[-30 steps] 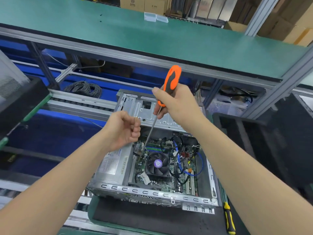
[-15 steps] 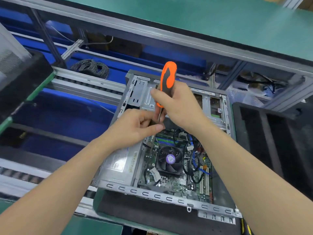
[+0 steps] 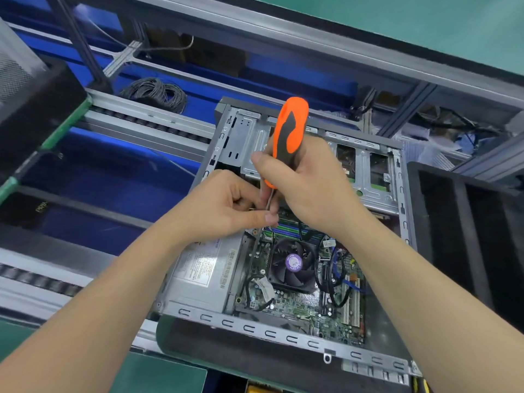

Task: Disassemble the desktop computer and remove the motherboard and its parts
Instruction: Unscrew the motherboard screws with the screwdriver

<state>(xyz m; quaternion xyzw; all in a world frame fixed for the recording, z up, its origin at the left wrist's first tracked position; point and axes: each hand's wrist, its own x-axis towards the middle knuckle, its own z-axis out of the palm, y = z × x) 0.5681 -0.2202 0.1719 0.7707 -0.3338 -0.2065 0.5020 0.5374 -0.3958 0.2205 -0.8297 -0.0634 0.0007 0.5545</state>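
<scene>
An open desktop case [image 3: 286, 337] lies on its side on a dark mat. Inside it sit the green motherboard [image 3: 300, 304], a black CPU fan [image 3: 293, 263] with a purple label, and a silver power supply [image 3: 198, 275] at the left. My right hand [image 3: 309, 182] grips the orange-and-black handle of a screwdriver [image 3: 289, 131], held nearly upright over the board's far left corner. My left hand [image 3: 226, 208] pinches the metal shaft just below the handle. The screwdriver's tip is hidden behind my left hand.
A black foam tray [image 3: 465, 236] stands right of the case. A coil of grey cable [image 3: 154, 92] lies on the blue shelf behind. A roller conveyor rail [image 3: 147, 120] runs along the left. A green shelf [image 3: 397, 21] hangs overhead.
My left hand has come from a loose fist beside the case to pinching the screwdriver shaft. The view has tilted down and closer to the case.
</scene>
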